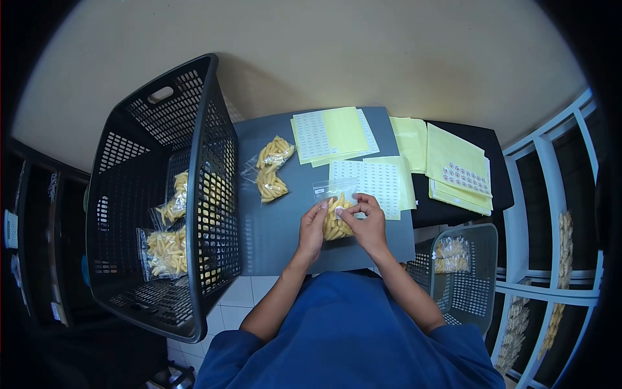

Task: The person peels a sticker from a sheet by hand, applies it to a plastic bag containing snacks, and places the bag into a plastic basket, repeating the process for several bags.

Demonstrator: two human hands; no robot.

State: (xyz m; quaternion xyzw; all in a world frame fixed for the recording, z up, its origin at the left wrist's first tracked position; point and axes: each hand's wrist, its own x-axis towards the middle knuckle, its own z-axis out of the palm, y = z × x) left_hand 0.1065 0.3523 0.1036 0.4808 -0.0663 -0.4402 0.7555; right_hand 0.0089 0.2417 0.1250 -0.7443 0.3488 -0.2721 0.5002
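A clear zip bag of pale yellow snack sticks (334, 227) lies on the grey table (272, 249) in front of the body. My left hand (313, 228) is closed on the bag's left edge. Over the bag's right part, my right hand (365, 223) pinches a small white label (339, 211) against its front. A small printed tag shows at the bag's top left corner. Just behind the bag lies a sheet of small labels (372, 180) on yellow backing. To the left rest more filled bags (272, 185).
A large black crate (201, 194) with filled bags stands at the left. More label sheets (334, 133) lie at the back. Yellow sheets (453, 155) rest on a black surface at the right. A grey basket (479, 285) holds bags, beside shelves (544, 292).
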